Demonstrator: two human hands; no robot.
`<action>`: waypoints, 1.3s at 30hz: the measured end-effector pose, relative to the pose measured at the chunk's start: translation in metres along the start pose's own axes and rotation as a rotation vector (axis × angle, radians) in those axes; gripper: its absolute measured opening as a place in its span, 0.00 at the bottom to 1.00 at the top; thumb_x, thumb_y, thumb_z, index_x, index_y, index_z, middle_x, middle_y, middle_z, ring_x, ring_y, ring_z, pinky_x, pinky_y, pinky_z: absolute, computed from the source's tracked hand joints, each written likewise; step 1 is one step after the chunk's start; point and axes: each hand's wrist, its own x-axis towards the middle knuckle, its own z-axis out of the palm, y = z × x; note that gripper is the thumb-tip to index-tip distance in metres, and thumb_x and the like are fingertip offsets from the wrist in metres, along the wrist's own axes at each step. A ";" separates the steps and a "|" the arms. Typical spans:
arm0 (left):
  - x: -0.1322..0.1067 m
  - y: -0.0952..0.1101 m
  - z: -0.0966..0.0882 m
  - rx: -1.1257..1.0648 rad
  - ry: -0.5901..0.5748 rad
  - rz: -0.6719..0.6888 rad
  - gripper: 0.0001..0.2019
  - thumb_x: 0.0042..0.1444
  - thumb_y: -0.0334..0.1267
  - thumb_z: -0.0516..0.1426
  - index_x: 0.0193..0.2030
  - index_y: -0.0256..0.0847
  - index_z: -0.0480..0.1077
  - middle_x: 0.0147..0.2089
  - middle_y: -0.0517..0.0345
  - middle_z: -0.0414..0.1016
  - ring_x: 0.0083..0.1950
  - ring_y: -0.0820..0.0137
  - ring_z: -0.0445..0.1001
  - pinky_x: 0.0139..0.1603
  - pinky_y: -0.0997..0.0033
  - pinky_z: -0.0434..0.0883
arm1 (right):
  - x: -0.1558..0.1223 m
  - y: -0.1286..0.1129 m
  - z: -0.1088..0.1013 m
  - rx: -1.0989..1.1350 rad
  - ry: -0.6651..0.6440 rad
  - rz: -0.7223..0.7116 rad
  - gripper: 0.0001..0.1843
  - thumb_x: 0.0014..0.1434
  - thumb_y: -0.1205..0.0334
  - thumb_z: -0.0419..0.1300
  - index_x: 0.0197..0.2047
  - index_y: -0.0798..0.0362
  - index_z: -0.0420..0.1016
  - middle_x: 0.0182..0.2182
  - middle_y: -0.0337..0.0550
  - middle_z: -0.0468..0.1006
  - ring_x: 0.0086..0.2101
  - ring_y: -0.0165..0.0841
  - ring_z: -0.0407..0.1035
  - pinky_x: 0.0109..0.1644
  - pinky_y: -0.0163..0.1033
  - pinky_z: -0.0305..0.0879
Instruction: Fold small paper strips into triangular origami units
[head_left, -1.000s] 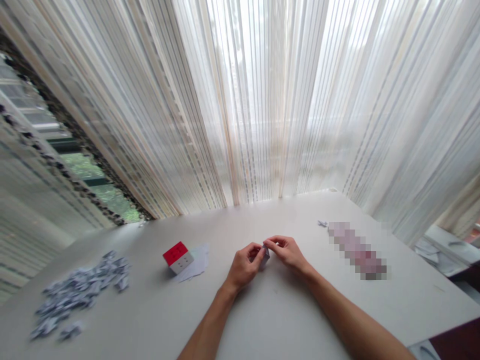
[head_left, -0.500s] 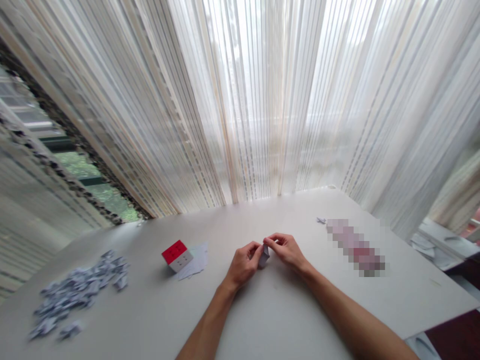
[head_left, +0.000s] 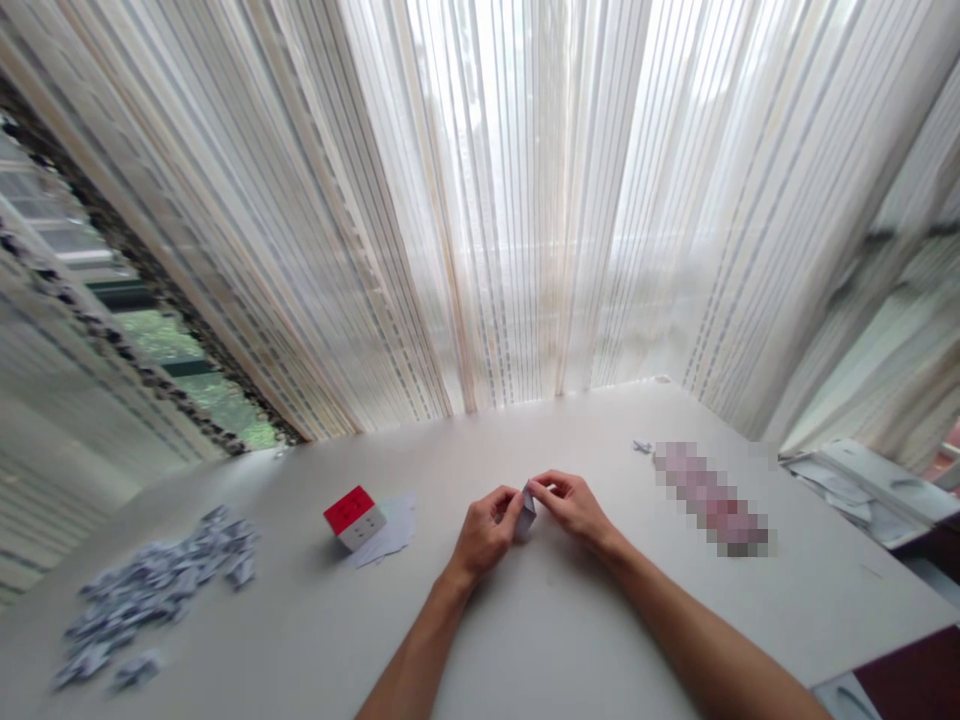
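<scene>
Between my hands, just above the white table (head_left: 585,640), is a small folded piece of paper (head_left: 527,515). My left hand (head_left: 489,525) pinches its left side between thumb and fingers. At its top corner, the thumb and fingertips of my right hand (head_left: 571,500) are closed on it. The fold's exact shape is too small to make out. Left of my hands, a red and white puzzle cube (head_left: 355,518) rests on some loose paper sheets (head_left: 397,530).
A pile of small folded paper pieces (head_left: 150,590) lies at the table's left. To the right are a small paper scrap (head_left: 642,446) and a blurred-out pinkish object (head_left: 712,500). Sheer striped curtains (head_left: 495,250) hang behind the table; an open drawer (head_left: 862,500) is beyond its right edge.
Both hands stay in nearly the same place on the folded paper, with only slight finger movement. The curtain at the right has shifted, showing more of the drawer with papers.
</scene>
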 end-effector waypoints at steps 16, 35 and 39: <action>-0.002 -0.003 -0.001 0.057 -0.039 0.026 0.14 0.60 0.44 0.54 0.41 0.39 0.77 0.32 0.57 0.78 0.34 0.68 0.74 0.37 0.75 0.68 | -0.001 0.001 0.003 -0.056 0.011 -0.007 0.15 0.59 0.53 0.59 0.35 0.55 0.79 0.31 0.42 0.80 0.29 0.31 0.70 0.33 0.34 0.64; 0.000 -0.004 -0.001 -0.009 -0.054 0.008 0.14 0.60 0.44 0.54 0.42 0.39 0.77 0.34 0.56 0.78 0.36 0.68 0.74 0.38 0.75 0.68 | 0.001 0.001 0.001 -0.047 -0.022 0.003 0.15 0.58 0.52 0.59 0.35 0.56 0.77 0.30 0.42 0.79 0.30 0.31 0.70 0.33 0.33 0.64; 0.000 -0.001 0.000 -0.013 -0.044 -0.005 0.14 0.60 0.45 0.54 0.41 0.39 0.78 0.33 0.56 0.78 0.35 0.68 0.73 0.37 0.75 0.68 | 0.000 0.003 0.004 -0.085 0.028 -0.019 0.15 0.59 0.52 0.58 0.34 0.56 0.77 0.29 0.42 0.78 0.29 0.31 0.69 0.32 0.33 0.64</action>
